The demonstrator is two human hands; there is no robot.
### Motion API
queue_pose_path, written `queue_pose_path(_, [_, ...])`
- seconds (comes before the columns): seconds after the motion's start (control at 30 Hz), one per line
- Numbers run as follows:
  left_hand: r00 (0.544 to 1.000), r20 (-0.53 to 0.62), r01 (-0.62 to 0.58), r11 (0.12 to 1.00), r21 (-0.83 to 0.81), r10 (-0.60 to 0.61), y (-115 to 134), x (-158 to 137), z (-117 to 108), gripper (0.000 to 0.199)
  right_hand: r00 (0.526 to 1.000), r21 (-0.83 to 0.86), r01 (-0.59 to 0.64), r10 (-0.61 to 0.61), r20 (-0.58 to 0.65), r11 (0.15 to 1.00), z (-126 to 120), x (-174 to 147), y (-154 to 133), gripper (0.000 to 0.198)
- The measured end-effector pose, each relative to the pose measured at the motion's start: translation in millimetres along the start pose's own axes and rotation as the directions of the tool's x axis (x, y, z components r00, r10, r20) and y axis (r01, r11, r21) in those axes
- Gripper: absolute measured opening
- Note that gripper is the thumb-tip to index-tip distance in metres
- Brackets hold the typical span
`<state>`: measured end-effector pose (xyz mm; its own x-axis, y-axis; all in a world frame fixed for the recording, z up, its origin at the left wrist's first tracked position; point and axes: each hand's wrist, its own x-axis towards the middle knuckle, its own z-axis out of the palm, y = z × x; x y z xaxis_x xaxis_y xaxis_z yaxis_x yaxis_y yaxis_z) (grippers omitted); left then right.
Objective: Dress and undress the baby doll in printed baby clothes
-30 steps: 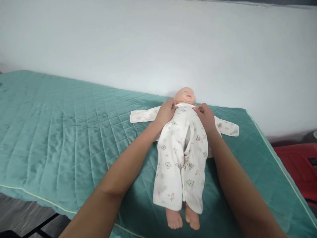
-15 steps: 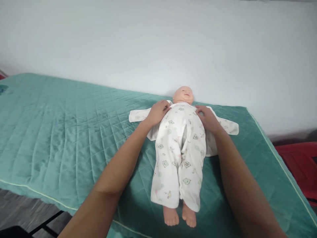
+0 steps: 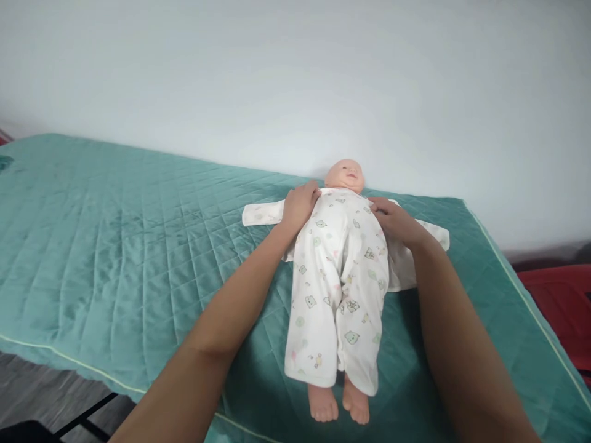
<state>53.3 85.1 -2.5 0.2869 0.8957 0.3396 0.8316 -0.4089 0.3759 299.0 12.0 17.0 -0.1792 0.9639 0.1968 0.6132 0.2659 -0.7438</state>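
A baby doll [image 3: 347, 175] lies on its back, head toward the wall and bare feet toward me. White printed baby trousers [image 3: 344, 246] cover its legs and reach up to the chest. Underneath spreads a white long-sleeved baby top [image 3: 263, 213], its sleeves stretched out to both sides. My left hand [image 3: 301, 206] is closed at the upper left edge of the trousers, near the doll's shoulder. At the opposite upper edge, my right hand [image 3: 399, 220] pinches the cloth with bent fingers. The fingertips of both hands are partly hidden.
A green quilted cover [image 3: 138, 246] lies over the bed or table under the doll. Behind it rises a white wall [image 3: 277, 80]. A red plastic chair [image 3: 561, 307] stands beyond the right edge, and a black metal bar [image 3: 87, 413] shows at lower left.
The upper edge of the trousers looks slightly higher toward the neck. My left hand has shifted a little up and right; the right hand has moved slightly outward. The view shifted slightly.
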Motion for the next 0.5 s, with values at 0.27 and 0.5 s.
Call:
queue_pose_path(0.27, [0.999,0.025,0.038,0.999,-0.026,-0.037,-2,2,0,0.024,0.956,-0.224,-0.226,0.172,-0.237,0.948,5,6,4,0.035])
queue_pose_path(0.5, [0.985,-0.005,0.173,0.98,-0.097,-0.174,-3,9,8,0.021,0.866,-0.231,-0.307,0.17,-0.47,0.923,21,17,17,0.028])
